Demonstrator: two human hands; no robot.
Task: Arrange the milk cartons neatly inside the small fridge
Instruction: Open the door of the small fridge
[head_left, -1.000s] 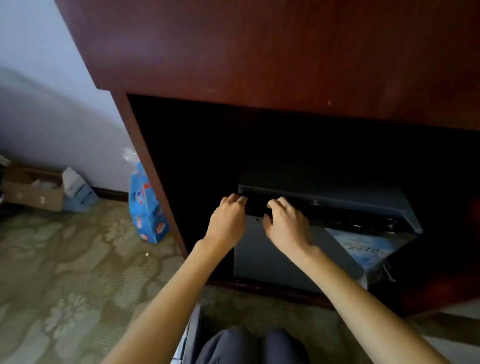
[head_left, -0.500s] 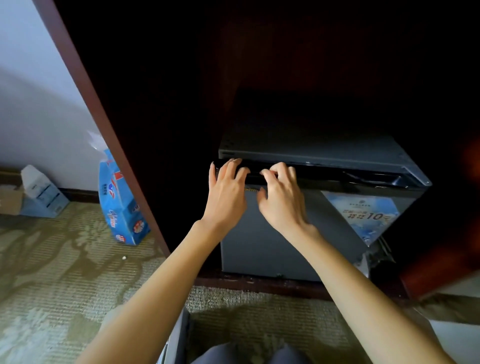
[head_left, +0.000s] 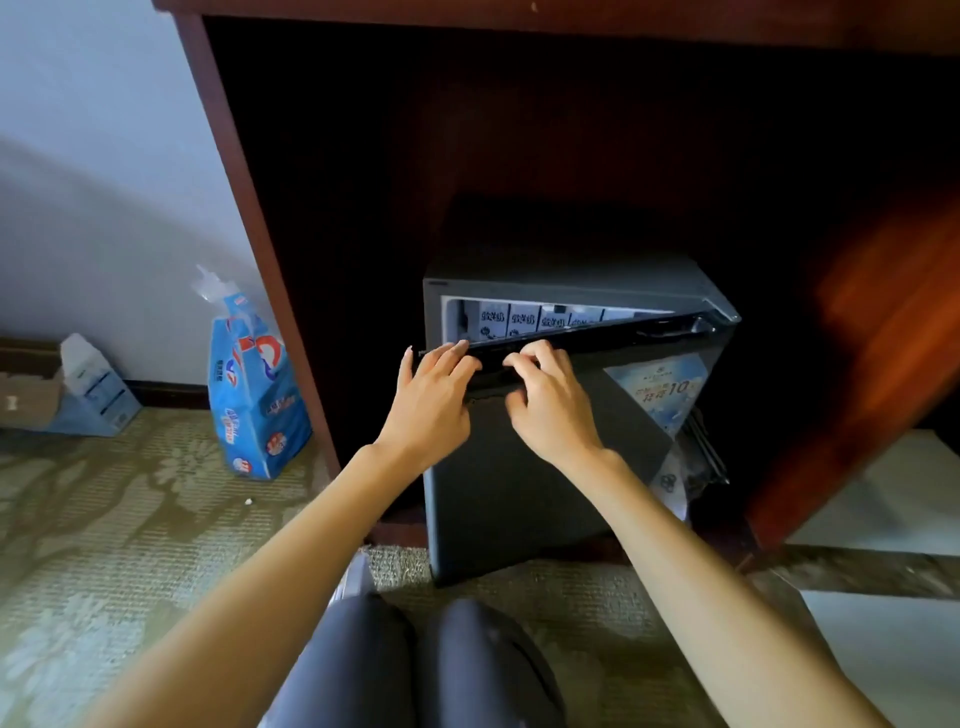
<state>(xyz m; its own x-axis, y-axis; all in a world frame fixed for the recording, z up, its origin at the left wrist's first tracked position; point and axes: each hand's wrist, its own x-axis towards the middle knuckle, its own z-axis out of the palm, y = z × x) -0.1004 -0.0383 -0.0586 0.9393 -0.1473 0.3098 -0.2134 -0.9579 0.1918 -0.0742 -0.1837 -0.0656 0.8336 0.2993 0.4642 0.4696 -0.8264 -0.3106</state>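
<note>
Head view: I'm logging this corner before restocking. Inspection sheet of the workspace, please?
Surface: patterned green-beige carpet.
Job's things: small dark grey fridge, its door ajar; white printed milk cartons upright in a row inside.
Clutter: blue-and-white plastic pack standing on the carpet; brown cardboard box and pale blue carton by the wall.
Hands: left hand rests on the door's top edge; right hand curls over it.
Cables: thin dark bars right of the fridge, unclear.
Surroundings: reddish-brown wooden cabinet, white wall.
</note>
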